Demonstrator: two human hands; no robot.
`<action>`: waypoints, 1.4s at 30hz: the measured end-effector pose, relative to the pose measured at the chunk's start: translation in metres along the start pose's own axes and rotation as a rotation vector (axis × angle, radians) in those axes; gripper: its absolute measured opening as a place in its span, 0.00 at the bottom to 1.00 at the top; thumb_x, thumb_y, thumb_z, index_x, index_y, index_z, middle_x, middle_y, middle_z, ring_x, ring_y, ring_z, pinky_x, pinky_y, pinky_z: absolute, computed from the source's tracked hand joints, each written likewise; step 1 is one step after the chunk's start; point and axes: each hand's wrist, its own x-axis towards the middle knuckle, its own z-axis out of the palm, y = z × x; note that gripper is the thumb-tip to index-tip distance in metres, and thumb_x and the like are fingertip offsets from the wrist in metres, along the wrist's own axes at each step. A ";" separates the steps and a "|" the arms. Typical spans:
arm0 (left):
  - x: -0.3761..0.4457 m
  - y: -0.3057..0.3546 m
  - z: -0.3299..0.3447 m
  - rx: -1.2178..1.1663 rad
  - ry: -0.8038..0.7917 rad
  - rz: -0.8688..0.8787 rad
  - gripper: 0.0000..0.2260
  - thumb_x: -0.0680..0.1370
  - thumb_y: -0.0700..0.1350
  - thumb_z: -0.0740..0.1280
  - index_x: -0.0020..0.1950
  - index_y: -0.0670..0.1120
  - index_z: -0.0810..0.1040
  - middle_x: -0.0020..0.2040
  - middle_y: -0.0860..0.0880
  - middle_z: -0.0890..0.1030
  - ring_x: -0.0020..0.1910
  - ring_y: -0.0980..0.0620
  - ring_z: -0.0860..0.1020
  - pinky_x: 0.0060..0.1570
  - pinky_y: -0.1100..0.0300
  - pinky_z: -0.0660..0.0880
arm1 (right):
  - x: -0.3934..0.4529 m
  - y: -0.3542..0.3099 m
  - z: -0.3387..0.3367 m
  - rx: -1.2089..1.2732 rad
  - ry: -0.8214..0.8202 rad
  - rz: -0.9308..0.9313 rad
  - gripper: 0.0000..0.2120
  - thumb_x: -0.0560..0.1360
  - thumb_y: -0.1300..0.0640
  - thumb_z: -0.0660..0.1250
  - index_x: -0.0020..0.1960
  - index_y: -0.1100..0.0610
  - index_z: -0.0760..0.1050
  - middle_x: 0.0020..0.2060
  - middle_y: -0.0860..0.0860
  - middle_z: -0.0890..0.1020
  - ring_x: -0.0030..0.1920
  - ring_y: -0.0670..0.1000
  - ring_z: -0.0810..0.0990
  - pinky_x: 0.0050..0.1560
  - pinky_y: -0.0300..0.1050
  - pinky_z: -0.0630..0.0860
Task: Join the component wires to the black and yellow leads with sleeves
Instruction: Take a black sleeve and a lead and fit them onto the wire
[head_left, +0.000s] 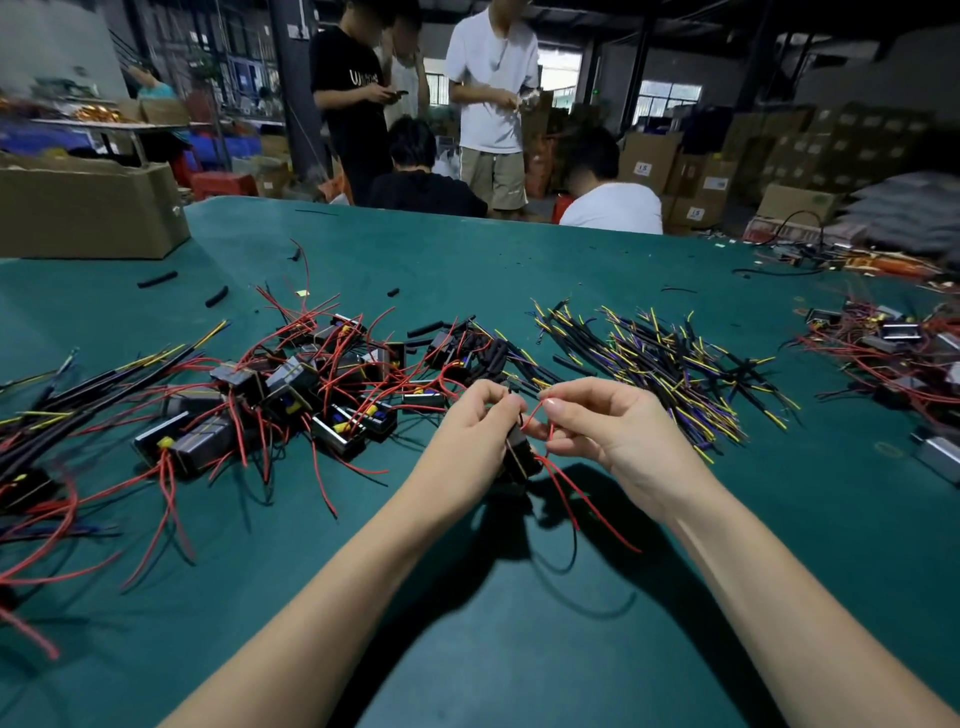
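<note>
Here, component (519, 454): a small black block held just above the green surface (467, 649) at frame centre, gripped in the curled fingers of the left hand (475, 423).
Component wires (571, 493): thin red strands trailing from the block toward 5 o'clock; one loops up to the right hand.
Right hand (587, 423): thumb and forefinger pinch the red loop, just beside the left hand.
Black and yellow leads (660, 374): a loose heap at 1 o'clock of the hands, lying on the surface.
Sleeves (491, 358): short black tubes at 12 o'clock, near the leads.
Component pile (291, 395): more blocks with red wires at 10 o'clock.
Cardboard box (88, 208): far at 10 o'clock.
People (488, 104): at 12 o'clock, beyond the far edge of the surface.
</note>
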 end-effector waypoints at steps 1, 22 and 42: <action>0.000 -0.001 0.000 0.027 -0.007 -0.013 0.09 0.82 0.44 0.58 0.41 0.47 0.69 0.38 0.41 0.72 0.40 0.45 0.68 0.43 0.51 0.65 | 0.000 0.001 -0.001 -0.008 -0.016 0.012 0.03 0.73 0.69 0.67 0.44 0.63 0.80 0.30 0.54 0.78 0.30 0.47 0.80 0.34 0.35 0.78; -0.001 -0.013 0.002 0.060 0.099 0.198 0.07 0.80 0.39 0.61 0.43 0.43 0.73 0.35 0.48 0.83 0.34 0.54 0.76 0.39 0.58 0.70 | 0.075 0.024 0.013 -1.179 0.092 -0.285 0.07 0.75 0.53 0.67 0.49 0.53 0.83 0.42 0.49 0.78 0.44 0.50 0.77 0.45 0.43 0.74; 0.002 -0.013 0.001 -0.146 0.089 0.186 0.05 0.77 0.37 0.67 0.42 0.43 0.82 0.35 0.50 0.84 0.33 0.61 0.79 0.38 0.70 0.74 | 0.084 0.012 0.010 -0.643 0.238 -0.206 0.06 0.74 0.59 0.68 0.39 0.58 0.79 0.32 0.49 0.80 0.32 0.45 0.76 0.39 0.40 0.73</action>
